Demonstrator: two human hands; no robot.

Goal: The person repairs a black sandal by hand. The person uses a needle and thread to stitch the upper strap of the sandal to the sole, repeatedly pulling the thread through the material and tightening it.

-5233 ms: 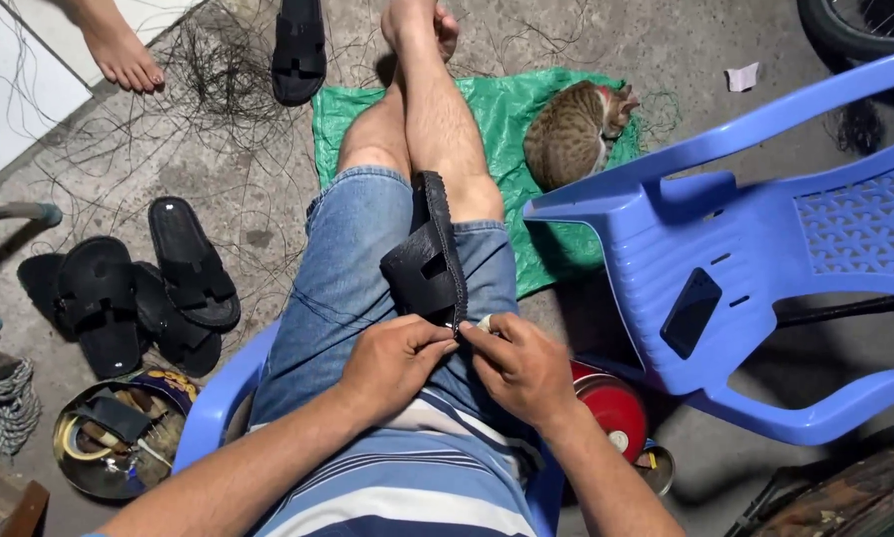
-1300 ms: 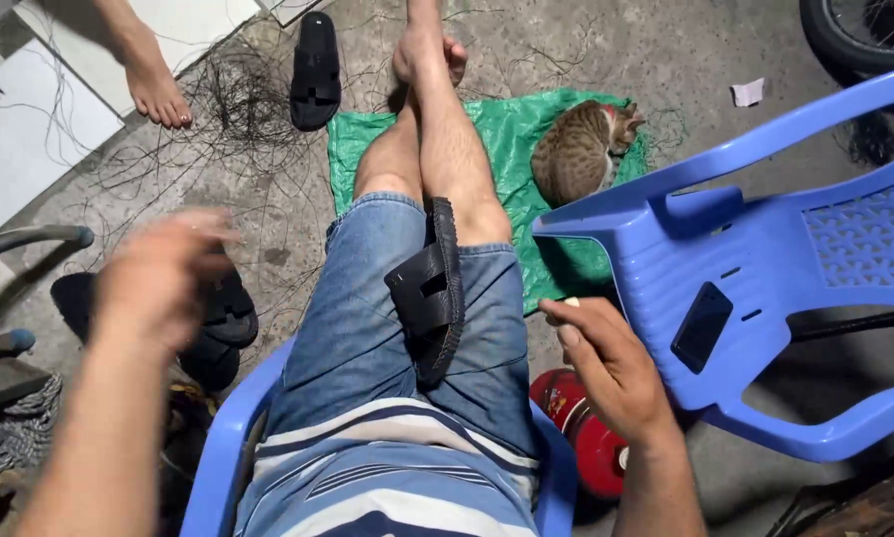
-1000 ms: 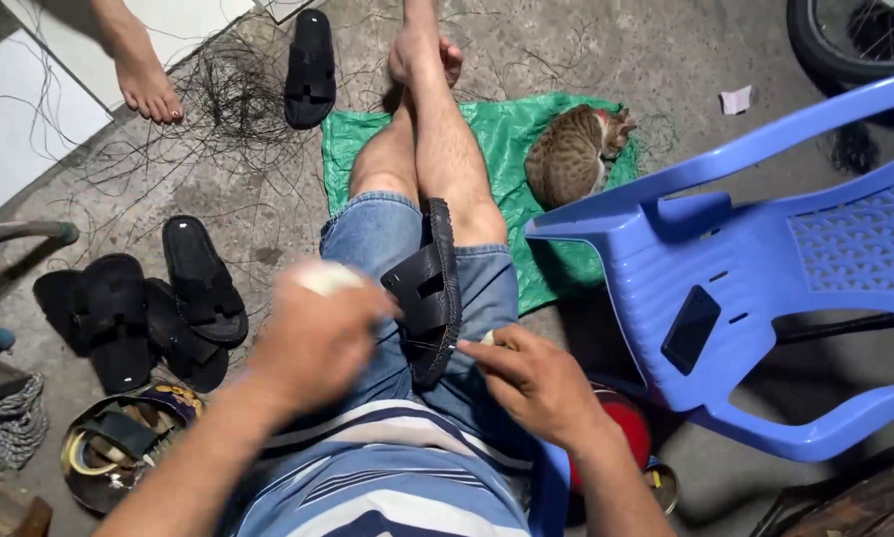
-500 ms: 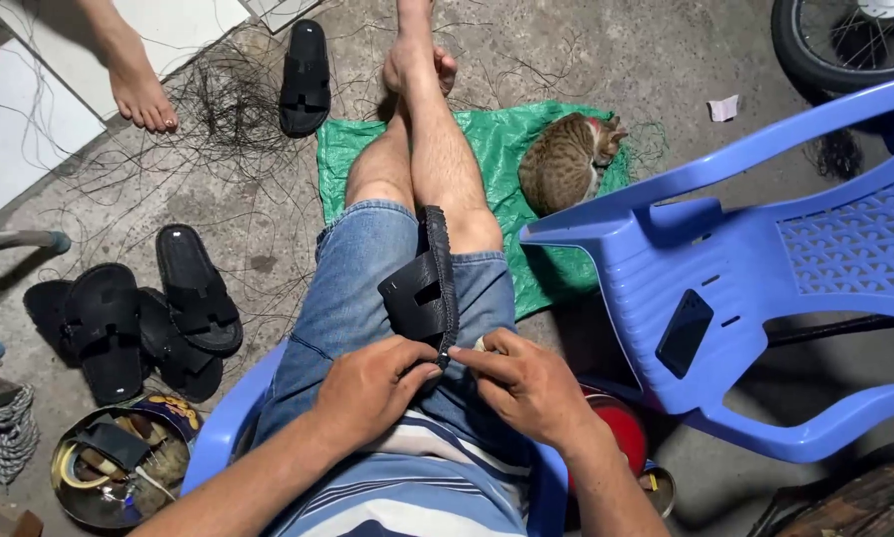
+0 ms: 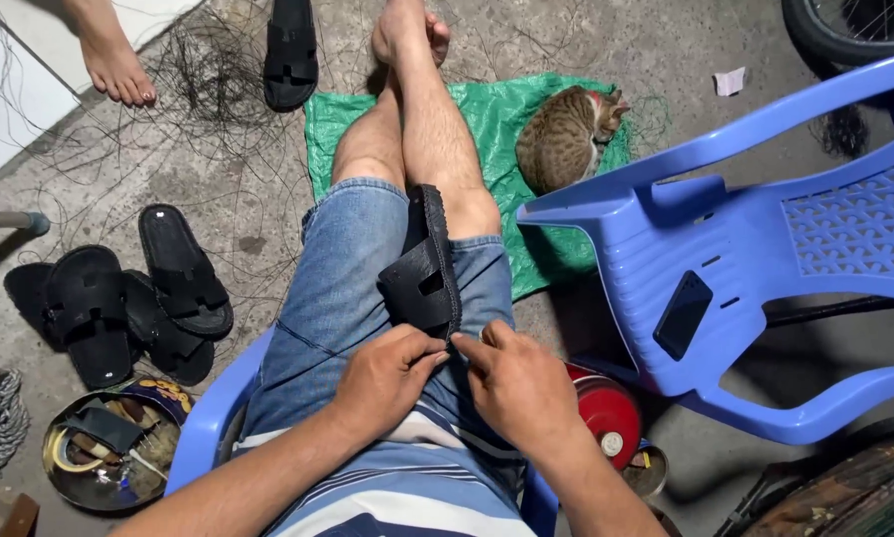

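black rubber sandal (image 5: 427, 273) lies on edge in the lap, wedged between the thighs of blue denim shorts (image 5: 357, 288), heel end toward the body. left hand (image 5: 392, 378) and right hand (image 5: 516, 383) sit close together at that near end, fingertips pinched on the sole rim; whether a needle or thread is between them cannot be told. both hands are closed on the sandal, knuckles almost touching.

striped shirt (image 5: 407, 487) below the forearms. seat is a blue plastic chair (image 5: 208, 428), edge visible at the left hip. legs extend forward, crossed at the ankles, over a green plastic sheet (image 5: 487, 119) on the concrete floor (image 5: 218, 169).

a tabby cat (image 5: 566, 134) is curled on the sheet, right of the shins. a second blue chair (image 5: 765, 249) lies tipped to the right, a dark phone (image 5: 683, 315) resting on it. a red tin (image 5: 611, 418) stands under it, near the right wrist.

to the left: several black sandals (image 5: 118, 303) in a pile, a round tray of tools (image 5: 108, 447) below them, loose dark thread (image 5: 208, 80) strewn about, one more sandal (image 5: 291, 50), and another person's bare foot (image 5: 113, 60).
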